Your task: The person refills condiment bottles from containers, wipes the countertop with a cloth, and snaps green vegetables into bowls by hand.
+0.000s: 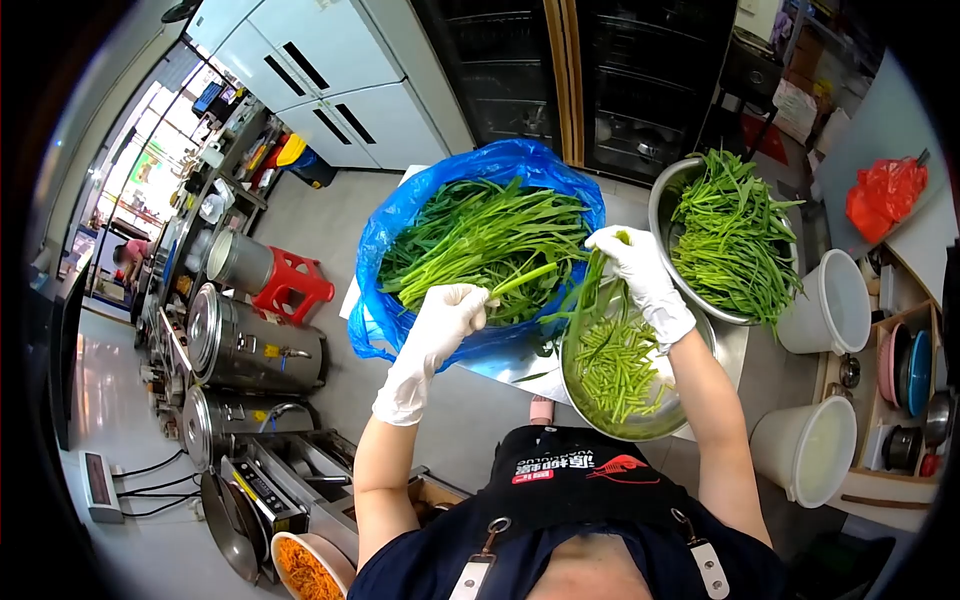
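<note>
My gloved left hand [452,312] is closed in front of the blue plastic bag [548,158], with a thick green stem [527,278] sticking out of its fingers. Long leafy greens [490,240], which look like water spinach, fill the bag. My gloved right hand [637,268] is closed on a bunch of leafy greens [588,305] hanging down over the left rim of a metal bowl [668,425]. Short cut stems [620,370] lie in that bowl. Behind my right hand, a second metal bowl [660,205] is heaped with long greens [735,240].
The bag and bowls stand on a low metal surface [520,370]. Two white buckets [805,450] are at the right, beside shelves of pans [905,370]. At the left are a red stool [293,287], steel pots [255,335] and a bowl of orange shreds [305,568].
</note>
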A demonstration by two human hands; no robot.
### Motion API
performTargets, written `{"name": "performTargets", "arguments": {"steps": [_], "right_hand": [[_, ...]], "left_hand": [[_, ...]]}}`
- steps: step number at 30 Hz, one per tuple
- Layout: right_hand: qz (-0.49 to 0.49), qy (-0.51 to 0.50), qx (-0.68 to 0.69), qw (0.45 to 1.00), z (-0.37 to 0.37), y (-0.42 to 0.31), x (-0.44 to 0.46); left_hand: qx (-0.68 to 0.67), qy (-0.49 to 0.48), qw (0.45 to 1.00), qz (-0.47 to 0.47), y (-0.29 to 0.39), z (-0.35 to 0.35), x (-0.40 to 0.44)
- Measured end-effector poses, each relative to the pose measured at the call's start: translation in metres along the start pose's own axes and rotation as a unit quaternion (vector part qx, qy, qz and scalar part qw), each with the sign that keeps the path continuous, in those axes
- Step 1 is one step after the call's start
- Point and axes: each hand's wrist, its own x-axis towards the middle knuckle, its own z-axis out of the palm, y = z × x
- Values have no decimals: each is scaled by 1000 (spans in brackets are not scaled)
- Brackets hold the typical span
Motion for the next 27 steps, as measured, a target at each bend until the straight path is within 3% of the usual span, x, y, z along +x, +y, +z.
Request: {"name": "performTargets", "arguments": {"steps": [2, 4, 6, 8, 10, 14, 17, 20, 22, 24, 25, 27], "right_hand": [[-47, -36, -47, 997, 12, -26, -11], [-250, -52, -130, 958, 34, -25, -15], [-346, -48, -258, 901, 55, -22, -21], [-384, -43, -418, 822, 62, -8, -20], [-388, -55, -404, 827, 55, -1, -18], [-428, -57, -436, 789, 42, 20, -22], [-416, -65, -531, 735, 36, 30, -25], [-420, -97, -537, 725, 19, 22, -28], [-371, -120, -558, 733, 9, 16, -30], [-366, -79, -504, 778, 1, 18, -33], [-358, -61, -393, 845, -4, 21, -33], [-241, -55, -276, 929, -9, 20, -37]], "left_hand": [[-1, -6, 1000, -2, 5, 7, 4], [6, -18, 1000, 8, 6, 19, 11], [-5, -48, 999, 20, 11, 30, 17], [-22, -63, 998, 8, 17, 36, 18], [-46, -41, 998, -3, 19, 41, 19], [-79, -83, 993, -20, 9, 37, 26], [-33, -88, 996, -4, 11, 45, 30], [6, -90, 995, 28, 21, 60, 28], [19, -105, 993, 44, 29, 71, 26], [-32, -128, 989, 68, 22, 78, 35], [-41, -135, 987, 76, 19, 81, 38], [-51, -132, 987, 78, 19, 90, 41]]}}
